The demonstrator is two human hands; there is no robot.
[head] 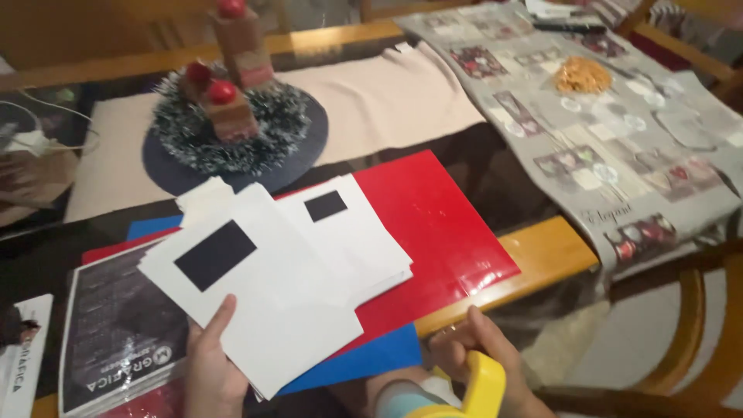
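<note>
Gripping white sheet (pixel 263 302) in left hand (pixel 210 368); right hand (pixel 484 352) seemingly clutching yellow scissors (pixel 478 387) | red card (pixel 441 224) beneath

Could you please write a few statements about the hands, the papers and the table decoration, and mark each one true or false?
1. The left hand holds a white sheet bearing a black rectangle. True.
2. The right hand is empty. False: it grips a yellow handle, apparently scissors.
3. The red sheet lies under the white papers. True.
4. The wreath centrepiece holds green balls. False: they are red.
5. The blue sheet lies on top of the red sheet. False: it lies beneath.
</note>
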